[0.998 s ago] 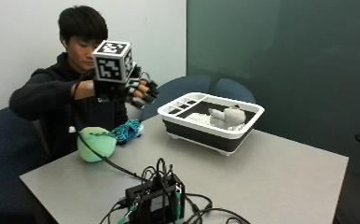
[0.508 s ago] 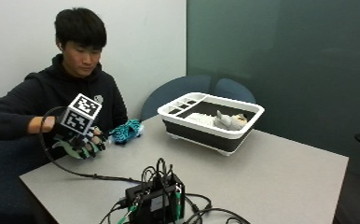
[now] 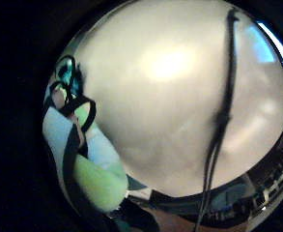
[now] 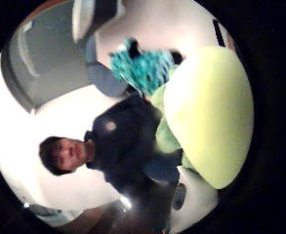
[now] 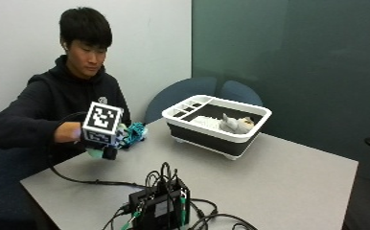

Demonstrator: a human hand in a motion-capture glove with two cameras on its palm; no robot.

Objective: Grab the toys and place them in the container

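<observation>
Outside view: one table, grey. One gloved right hand, held just above the table's near-left part, largely masked; a sliver of pale green is seen beneath it. One teal toy, lying on the table just beside the hand. One container, white-rimmed with a dark wall, standing near the table's far edge, well apart from the hand. One grey plush toy is seen inside the container; further pale items beside it cannot be told apart. One black electronics box with cables, at the near edge.

Thumb side palm view: one green plush toy, filling much of the view and close against the palm, a detail hidden in the outside view. The teal toy is seen just beyond it.

Little finger side palm view: the green plush toy is shown beside strapped fingers, which appear to be curled round it, though this is poorly seen. The bare tabletop fills the rest.
</observation>
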